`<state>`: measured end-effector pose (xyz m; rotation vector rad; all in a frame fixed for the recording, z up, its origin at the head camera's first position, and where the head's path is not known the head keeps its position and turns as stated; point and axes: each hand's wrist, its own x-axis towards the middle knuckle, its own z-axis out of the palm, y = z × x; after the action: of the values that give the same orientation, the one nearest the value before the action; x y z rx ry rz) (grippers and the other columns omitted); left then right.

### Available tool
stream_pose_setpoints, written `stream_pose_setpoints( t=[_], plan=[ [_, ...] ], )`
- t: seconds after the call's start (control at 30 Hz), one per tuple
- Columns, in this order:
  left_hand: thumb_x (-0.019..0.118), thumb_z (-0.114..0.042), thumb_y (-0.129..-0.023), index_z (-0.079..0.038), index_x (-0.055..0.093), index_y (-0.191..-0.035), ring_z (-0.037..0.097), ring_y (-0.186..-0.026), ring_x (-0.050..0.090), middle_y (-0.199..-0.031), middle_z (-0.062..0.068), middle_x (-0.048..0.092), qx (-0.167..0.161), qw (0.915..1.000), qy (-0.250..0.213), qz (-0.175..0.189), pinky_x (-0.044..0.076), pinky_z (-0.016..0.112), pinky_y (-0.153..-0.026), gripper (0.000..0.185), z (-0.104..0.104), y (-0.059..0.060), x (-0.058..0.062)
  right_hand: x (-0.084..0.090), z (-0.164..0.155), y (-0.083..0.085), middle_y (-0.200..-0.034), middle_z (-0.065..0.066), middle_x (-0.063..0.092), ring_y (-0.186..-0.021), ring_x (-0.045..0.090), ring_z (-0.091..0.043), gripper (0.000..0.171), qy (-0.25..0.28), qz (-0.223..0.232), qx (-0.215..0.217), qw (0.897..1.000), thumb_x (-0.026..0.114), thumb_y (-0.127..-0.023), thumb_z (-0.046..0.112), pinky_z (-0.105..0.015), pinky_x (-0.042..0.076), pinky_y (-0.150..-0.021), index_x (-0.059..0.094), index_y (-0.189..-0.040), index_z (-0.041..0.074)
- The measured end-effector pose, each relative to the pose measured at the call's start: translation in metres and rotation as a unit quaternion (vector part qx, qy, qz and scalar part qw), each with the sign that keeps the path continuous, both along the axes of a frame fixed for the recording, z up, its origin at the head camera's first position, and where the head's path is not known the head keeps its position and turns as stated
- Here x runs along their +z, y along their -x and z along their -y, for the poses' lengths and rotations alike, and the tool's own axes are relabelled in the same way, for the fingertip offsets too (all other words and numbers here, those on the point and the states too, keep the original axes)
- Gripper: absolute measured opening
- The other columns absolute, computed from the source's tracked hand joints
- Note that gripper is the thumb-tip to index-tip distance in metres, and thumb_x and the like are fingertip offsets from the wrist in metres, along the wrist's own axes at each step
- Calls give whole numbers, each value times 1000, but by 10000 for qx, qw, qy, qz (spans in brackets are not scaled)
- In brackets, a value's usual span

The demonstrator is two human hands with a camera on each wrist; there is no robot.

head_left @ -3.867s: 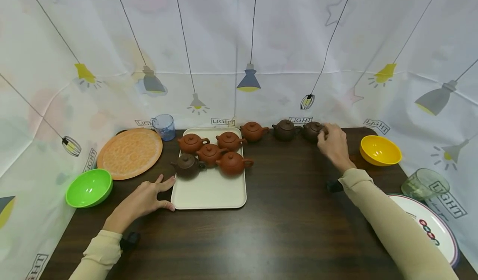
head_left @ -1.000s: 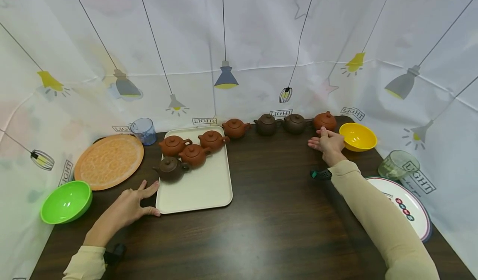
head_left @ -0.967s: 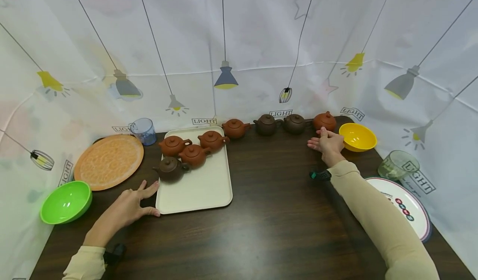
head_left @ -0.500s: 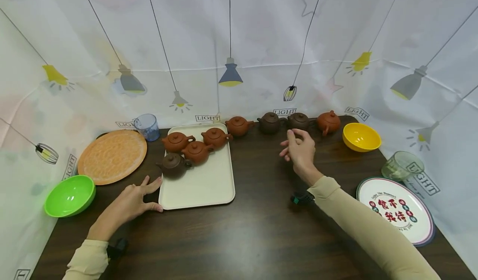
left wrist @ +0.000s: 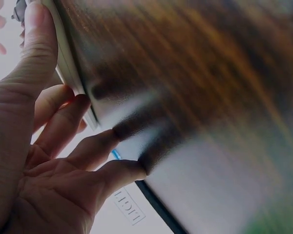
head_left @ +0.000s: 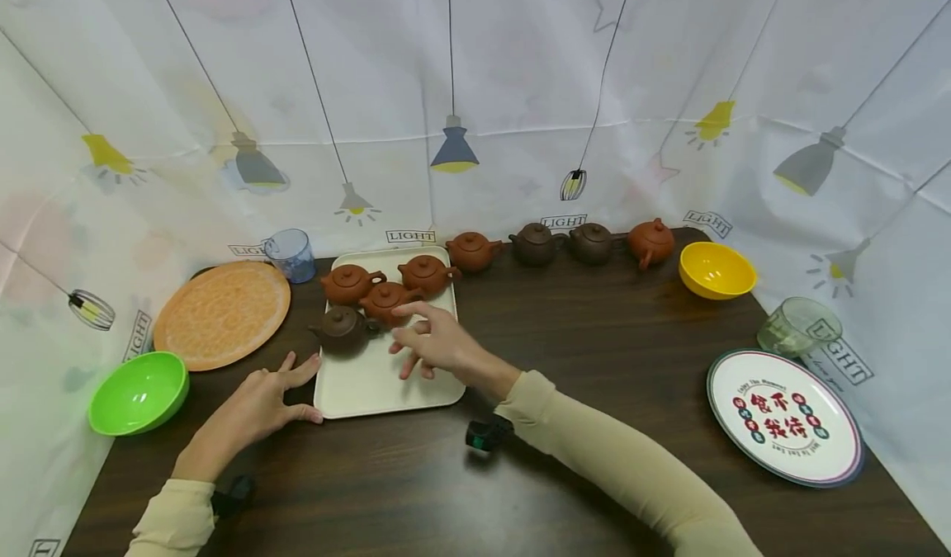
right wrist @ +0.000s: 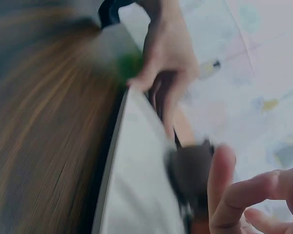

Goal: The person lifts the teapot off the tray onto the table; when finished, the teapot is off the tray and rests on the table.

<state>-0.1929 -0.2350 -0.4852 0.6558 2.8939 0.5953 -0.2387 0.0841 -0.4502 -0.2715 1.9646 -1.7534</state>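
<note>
My left hand (head_left: 260, 408) stays at the left side of a cream tray (head_left: 394, 388), its thumb and fingers spread along the edge. In the left wrist view, that thumb (left wrist: 39, 44) lies against the tray rim. Over the tray hovers my right hand (head_left: 438, 346), fingers loosely bent and holding nothing. Left of it sits a dark brown teapot (head_left: 342, 330), seen blurred in the right wrist view. Behind stand three reddish-brown teapots on the tray: one at left (head_left: 345, 285), one at right (head_left: 427, 275), and a middle one (head_left: 385, 303) partly hidden by my right hand.
Along the back, right of the tray, runs a row: a reddish teapot (head_left: 473, 252), two dark teapots (head_left: 535, 245) and another reddish teapot (head_left: 651, 242). Around the sides are a yellow bowl (head_left: 716, 271), clear glass, printed plate (head_left: 783, 417), green bowl (head_left: 139, 392), orange round mat and blue cup.
A reddish teapot from the tray's right side now stands at the back row's right end. My right hand has swung left from there to above the tray. My left hand keeps its place.
</note>
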Motion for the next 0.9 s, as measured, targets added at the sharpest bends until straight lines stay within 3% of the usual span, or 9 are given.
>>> stream_pose_setpoints(
  t=[0.17, 0.33, 0.43, 0.63, 0.77, 0.8, 0.9],
  plan=[
    [88, -42, -79, -5, 57, -154, 64, -134, 55, -149, 42, 50, -7, 10000, -83, 46, 45, 78, -104, 89, -2, -1, -4, -5, 35, 3, -121, -29, 74, -65, 75, -18, 51, -154, 38, 162, 9997, 57, -113, 25, -27, 48, -48, 44, -161, 11],
    [89, -41, -78, -4, 58, -153, 66, -130, 57, -147, 44, 51, -15, 9999, -101, 3, 46, 77, -104, 89, -4, -3, -6, -19, 43, 3, -103, -23, 78, -66, 74, -17, 37, -340, 237, 90, 9991, 56, -114, 27, -26, 51, -50, 62, -139, 1],
    [89, -43, -77, -5, 59, -153, 69, -127, 57, -147, 44, 51, -12, 10000, -53, -11, 48, 76, -102, 90, -5, -3, -5, -25, 45, 1, -95, -20, 78, -68, 74, -16, 39, -237, 397, 125, 9989, 55, -114, 32, -26, 54, -53, 67, -126, -4],
    [90, -41, -78, -5, 59, -153, 66, -129, 58, -147, 43, 51, 25, 10000, -8, -32, 51, 72, -101, 88, -1, -1, -2, -31, 53, 4, -93, -19, 74, -75, 79, -18, 39, 297, 552, 65, 9980, 56, -114, 27, -27, 62, -62, 70, -119, -9],
    [90, -41, -78, -4, 59, -152, 55, -134, 60, -145, 42, 53, -76, 9999, -15, -93, 52, 70, -102, 88, 1, 1, 0, -31, 55, 8, -95, -28, 79, -71, 77, -13, 37, 381, 417, 78, 9984, 59, -112, 20, -30, 65, -72, 73, -116, -13],
    [90, -41, -78, -3, 59, -152, 53, -136, 60, -140, 41, 60, -104, 9999, -17, -95, 51, 70, -103, 88, 2, 2, 0, -29, 54, 9, -96, -29, 80, -70, 76, -12, 37, 361, 332, 109, 9987, 59, -112, 19, -32, 66, -75, 74, -116, -14],
    [89, -41, -78, -3, 59, -152, 50, -137, 60, -140, 39, 61, -148, 9998, 15, -128, 50, 72, -104, 88, 3, 3, 1, -19, 48, 11, -94, -29, 80, -69, 76, -11, 36, 195, 4, 209, 9996, 58, -112, 17, -40, 67, -81, 73, -116, -16]
  ],
)
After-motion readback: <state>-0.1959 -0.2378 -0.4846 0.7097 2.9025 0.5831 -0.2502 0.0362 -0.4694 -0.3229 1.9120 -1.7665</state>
